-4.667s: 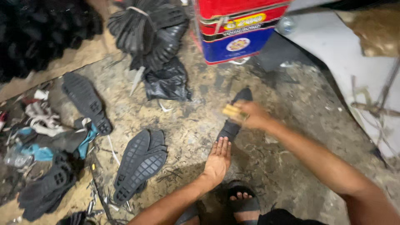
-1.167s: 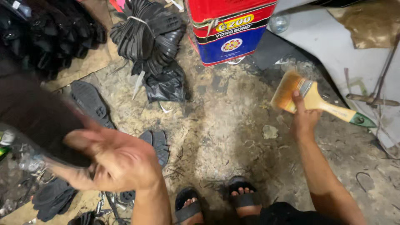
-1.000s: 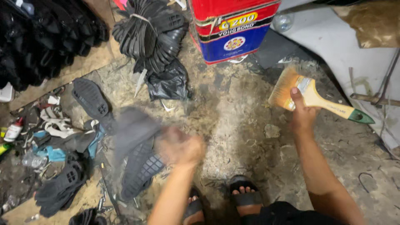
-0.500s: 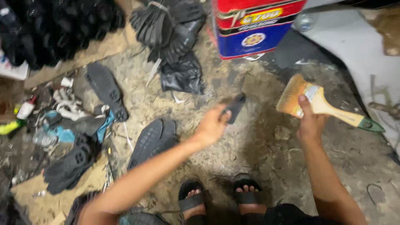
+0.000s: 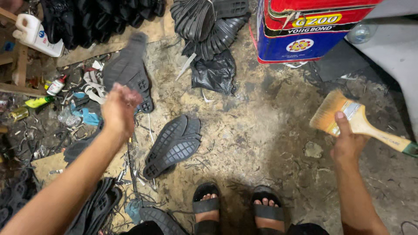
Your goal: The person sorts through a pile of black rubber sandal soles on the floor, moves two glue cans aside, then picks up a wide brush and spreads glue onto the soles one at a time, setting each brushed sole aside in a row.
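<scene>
Left hand (image 5: pixel 118 106) blurred; sole (image 5: pixel 128 69) blurred.

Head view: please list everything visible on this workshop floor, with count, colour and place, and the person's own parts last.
paintbrush: one, pale bristles, wooden handle, held at right.
shoe sole: one, black, blurred, at the left hand's fingertips.
sole pair: two, black, overlapping, on the floor at centre.
sole bundles: several, black, top centre and top left.
plastic bag: one, black, below the centre bundle.
tin can: one, red and blue, top right.
white jug: one, top left.
small bottles: a few, amid scraps at left.
sandals: two, black, on the person's feet, bottom centre.
left hand: raised, blurred, at the sole.
right hand: grips the brush.
</scene>
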